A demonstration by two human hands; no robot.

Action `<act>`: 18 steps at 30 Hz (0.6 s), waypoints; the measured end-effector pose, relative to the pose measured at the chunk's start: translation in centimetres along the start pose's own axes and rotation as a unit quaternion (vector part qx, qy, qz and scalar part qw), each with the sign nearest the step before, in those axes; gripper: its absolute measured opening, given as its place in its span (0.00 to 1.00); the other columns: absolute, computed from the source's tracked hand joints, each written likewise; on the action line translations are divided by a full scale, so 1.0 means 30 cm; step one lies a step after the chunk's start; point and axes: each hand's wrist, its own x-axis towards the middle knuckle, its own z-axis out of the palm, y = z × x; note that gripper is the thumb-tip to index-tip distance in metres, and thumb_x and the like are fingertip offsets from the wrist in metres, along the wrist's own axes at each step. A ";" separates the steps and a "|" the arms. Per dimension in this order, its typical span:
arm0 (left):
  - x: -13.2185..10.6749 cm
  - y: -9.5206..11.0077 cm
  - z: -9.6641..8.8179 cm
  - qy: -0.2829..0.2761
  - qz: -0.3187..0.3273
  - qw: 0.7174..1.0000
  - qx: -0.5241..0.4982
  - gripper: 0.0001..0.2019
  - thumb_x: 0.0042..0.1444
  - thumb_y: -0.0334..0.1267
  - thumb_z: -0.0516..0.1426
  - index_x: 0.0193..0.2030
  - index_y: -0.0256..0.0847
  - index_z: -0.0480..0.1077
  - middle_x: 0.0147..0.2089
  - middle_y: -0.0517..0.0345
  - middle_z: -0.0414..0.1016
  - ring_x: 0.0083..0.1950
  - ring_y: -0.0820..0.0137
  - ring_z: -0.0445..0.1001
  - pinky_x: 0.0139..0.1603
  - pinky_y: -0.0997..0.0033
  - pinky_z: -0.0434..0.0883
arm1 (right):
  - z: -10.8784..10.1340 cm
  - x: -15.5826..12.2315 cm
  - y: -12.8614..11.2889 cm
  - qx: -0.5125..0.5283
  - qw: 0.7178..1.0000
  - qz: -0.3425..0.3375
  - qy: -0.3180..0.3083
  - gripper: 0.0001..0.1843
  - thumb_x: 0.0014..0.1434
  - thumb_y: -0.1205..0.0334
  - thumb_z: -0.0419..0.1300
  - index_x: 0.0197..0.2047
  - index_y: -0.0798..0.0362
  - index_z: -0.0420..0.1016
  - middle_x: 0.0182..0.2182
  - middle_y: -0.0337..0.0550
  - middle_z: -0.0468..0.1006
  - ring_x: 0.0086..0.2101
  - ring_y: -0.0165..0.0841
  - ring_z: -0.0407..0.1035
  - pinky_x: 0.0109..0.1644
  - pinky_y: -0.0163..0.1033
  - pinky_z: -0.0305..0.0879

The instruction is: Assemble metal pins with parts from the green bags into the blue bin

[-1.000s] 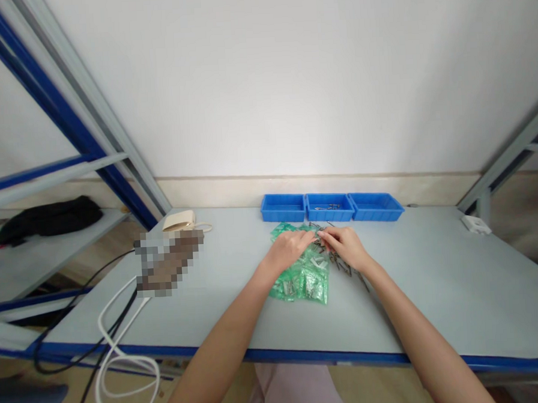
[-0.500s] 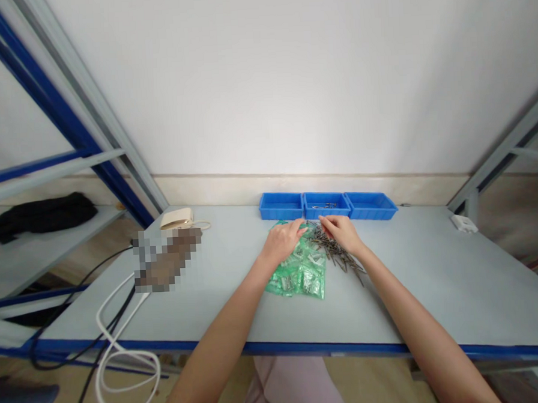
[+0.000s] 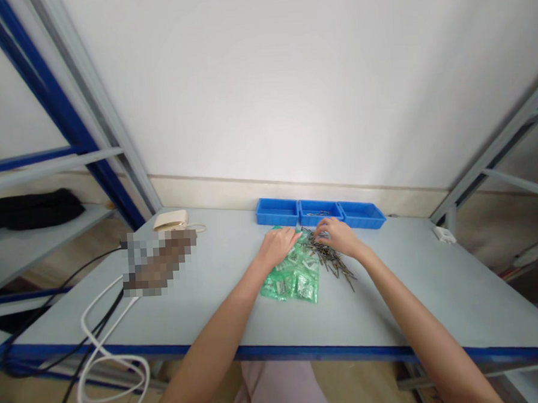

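My left hand (image 3: 278, 245) lies over the upper part of several green plastic bags (image 3: 306, 287), its fingers closed at a bag's edge. Small metal parts show through the bags. To its right, my right hand (image 3: 338, 237) hovers at the top of a loose pile of thin, dark metal bits (image 3: 330, 259), like drill bits. Its thumb and fingers are curved and apart, with nothing visible between them. Behind the hands, a blue bin (image 3: 319, 221) holds a few thin metal pieces.
Two more blue bins, a left one (image 3: 276, 218) and a right one (image 3: 364, 222), flank the middle bin. A cream box (image 3: 171, 220), a pixelated patch and white cable (image 3: 91, 301) lie at the left. A white socket block (image 3: 444, 235) sits at the right. A blue-edged table (image 3: 348, 326) meets the wall.
My right hand's fingers have spread from a pinch and dropped slightly toward the metal pile. My left hand remains on the green bags. The whole view has shifted slightly.
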 end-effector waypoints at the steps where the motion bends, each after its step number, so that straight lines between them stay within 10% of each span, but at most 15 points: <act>1: 0.000 0.004 0.001 -0.001 0.009 1.000 -0.003 0.19 0.67 0.43 0.43 0.35 0.36 0.69 0.33 0.53 0.74 0.35 0.70 0.73 0.33 0.74 0.62 | 0.020 -0.014 -0.017 -0.004 1.000 0.000 -0.013 0.06 0.56 0.60 0.61 0.37 0.48 0.78 0.42 0.43 0.74 0.45 0.39 0.64 0.47 0.40 0.58; 12: -0.007 -0.012 0.015 -0.010 0.038 0.999 0.006 0.15 0.66 0.41 0.45 0.38 0.36 0.68 0.33 0.54 0.74 0.35 0.67 0.74 0.34 0.72 0.65 | 0.072 -0.035 -0.054 0.061 0.997 0.034 0.042 0.10 0.60 0.58 0.56 0.40 0.49 0.77 0.34 0.42 0.79 0.36 0.35 0.70 0.40 0.37 0.60; 18: -0.010 0.017 0.012 0.010 0.120 0.993 0.002 0.08 0.64 0.38 0.50 0.46 0.39 0.65 0.37 0.58 0.71 0.36 0.70 0.73 0.32 0.75 0.64 | 0.095 -0.048 -0.057 0.352 0.932 0.021 0.078 0.12 0.57 0.56 0.59 0.43 0.51 0.71 0.30 0.39 0.80 0.31 0.32 0.71 0.38 0.37 0.63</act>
